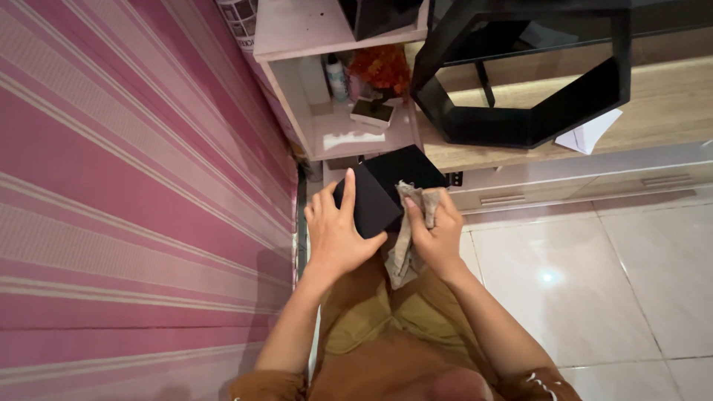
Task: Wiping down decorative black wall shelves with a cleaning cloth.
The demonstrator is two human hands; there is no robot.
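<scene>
Pink striped wall, pale tiled floor (631, 275), left hand (336, 234) fingers spread gripping black box (379, 194), right hand (434, 238) fingers pinching rag (405, 249)

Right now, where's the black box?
Mid-frame in the head view, the black box sits between the left hand and the right hand, which holds a cloth.

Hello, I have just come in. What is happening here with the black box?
A person holds a black box in front of the body. The left hand grips its near side with fingers spread, and the right hand presses a beige cloth against its right face. Behind it stand a pale shelf unit with small items and a black hexagonal frame on a wooden counter.
</scene>
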